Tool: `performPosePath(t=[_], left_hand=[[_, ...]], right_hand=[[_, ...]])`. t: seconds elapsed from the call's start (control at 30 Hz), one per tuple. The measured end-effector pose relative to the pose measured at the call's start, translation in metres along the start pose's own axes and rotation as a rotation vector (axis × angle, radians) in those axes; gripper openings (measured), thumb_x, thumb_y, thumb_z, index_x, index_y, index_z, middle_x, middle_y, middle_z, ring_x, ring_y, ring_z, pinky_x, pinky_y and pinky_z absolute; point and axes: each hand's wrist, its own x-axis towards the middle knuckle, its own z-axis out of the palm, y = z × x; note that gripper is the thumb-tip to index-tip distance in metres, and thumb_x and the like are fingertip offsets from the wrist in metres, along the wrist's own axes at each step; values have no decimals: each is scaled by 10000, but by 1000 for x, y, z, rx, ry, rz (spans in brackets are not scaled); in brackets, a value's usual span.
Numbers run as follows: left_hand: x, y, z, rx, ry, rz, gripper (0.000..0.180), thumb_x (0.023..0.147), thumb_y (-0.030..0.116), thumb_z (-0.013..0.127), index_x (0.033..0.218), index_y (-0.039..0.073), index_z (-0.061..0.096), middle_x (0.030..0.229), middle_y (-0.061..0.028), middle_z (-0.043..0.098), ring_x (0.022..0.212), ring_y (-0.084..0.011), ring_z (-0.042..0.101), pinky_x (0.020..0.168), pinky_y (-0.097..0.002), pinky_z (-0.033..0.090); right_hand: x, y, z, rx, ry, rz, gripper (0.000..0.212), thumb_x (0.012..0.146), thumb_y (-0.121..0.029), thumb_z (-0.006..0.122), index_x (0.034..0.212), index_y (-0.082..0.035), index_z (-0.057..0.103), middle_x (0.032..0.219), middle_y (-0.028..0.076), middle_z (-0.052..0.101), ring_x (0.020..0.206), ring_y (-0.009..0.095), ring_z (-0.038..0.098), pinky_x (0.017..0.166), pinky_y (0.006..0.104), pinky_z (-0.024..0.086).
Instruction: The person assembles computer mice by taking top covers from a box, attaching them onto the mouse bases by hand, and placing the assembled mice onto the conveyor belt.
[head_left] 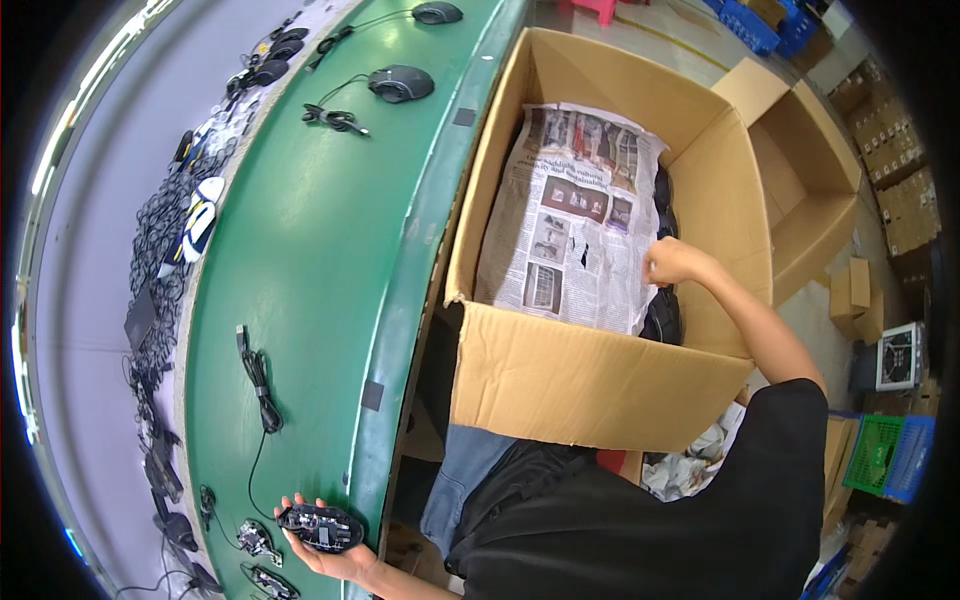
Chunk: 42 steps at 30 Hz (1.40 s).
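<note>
My left hand (330,555) holds a black computer mouse (321,527) with its inner parts showing, low over the near end of the green conveyor belt (320,230). Its black cable (262,385) trails up the belt. My right hand (672,262) reaches into a large open cardboard box (590,380) and pinches the right edge of a newspaper sheet (575,215) that lies over the contents. Black mice (664,315) show along the box's right side beside the sheet.
Two more wired black mice (400,83) lie at the belt's far end. A shelf (165,250) left of the belt carries tangled cables and mouse parts. Another open carton (800,190) stands to the right, with stacked boxes, a small fan (898,355) and green and blue crates (890,455).
</note>
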Motion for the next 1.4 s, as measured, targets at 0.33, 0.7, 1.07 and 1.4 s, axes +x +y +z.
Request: performPosePath(t=[0.33, 0.7, 1.07, 1.4], left_hand=[[3, -2, 0, 121, -15, 41, 456, 998, 223, 456, 1393, -1, 412, 1407, -154, 492, 1320, -280, 463, 1030, -424, 471], [5, -1, 5, 215, 50, 35, 465, 1010, 239, 427, 1401, -12, 402, 1410, -165, 486, 1284, -280, 492, 1039, -417, 462], [11, -11, 2, 68, -40, -54, 470, 1013, 235, 417, 1406, -22, 394, 1423, -155, 467, 1314, -285, 461, 1009, -424, 476], [-4, -9, 20, -93, -140, 6, 527, 978, 142, 481, 1476, 112, 309, 1362, -212, 469, 1129, -329, 591, 789, -452, 596]], right_hand=[[-28, -28, -6, -57, 182, -183, 274, 705, -92, 700, 973, -39, 713, 903, 164, 711, 943, 325, 670, 813, 418, 536], [3, -5, 28, -372, -195, -82, 482, 581, -91, 880, 1032, -60, 712, 988, 151, 710, 983, 307, 668, 836, 407, 548], [-67, 15, -57, 561, -213, -256, 355, 681, -97, 830, 997, -16, 688, 858, 48, 681, 768, 124, 646, 662, 266, 501], [-141, -150, -122, 997, 119, -1035, 285, 819, -55, 727, 1067, 65, 654, 997, 123, 704, 920, 168, 687, 858, 283, 533]])
